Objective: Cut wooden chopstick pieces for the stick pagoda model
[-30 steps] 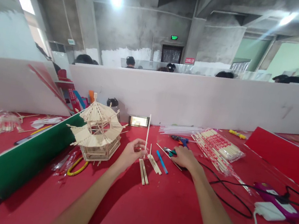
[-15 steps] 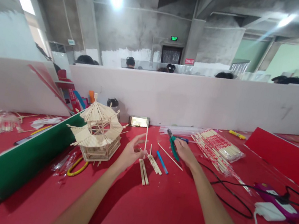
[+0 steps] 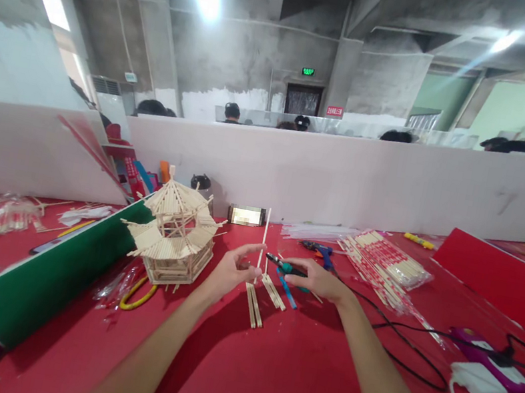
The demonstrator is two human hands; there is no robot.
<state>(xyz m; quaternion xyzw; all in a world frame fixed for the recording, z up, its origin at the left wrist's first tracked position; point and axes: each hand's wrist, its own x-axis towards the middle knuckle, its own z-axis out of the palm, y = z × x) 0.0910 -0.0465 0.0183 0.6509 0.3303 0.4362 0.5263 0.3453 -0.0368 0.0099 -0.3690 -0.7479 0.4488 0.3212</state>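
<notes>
Head view: the left hand (image 3: 235, 271) pinches a pale stick (image 3: 266, 227) between thumb and fingers near its lower end, the stick's long axis running from twelve to six o'clock. The right hand (image 3: 321, 281) curls round the handles of a pair of green pliers (image 3: 286, 267), whose nose points to about ten o'clock, across the stick's line. That nose sits just beside the stick, on its three o'clock side; whether they touch, I cannot tell. From the right hand the stick lies near ten o'clock, so the left is the nearer. On the red surface (image 3: 220, 379), loose sticks (image 3: 254, 307) lie at five o'clock from the left hand, a blue strip (image 3: 289, 296) at eight from the right
</notes>
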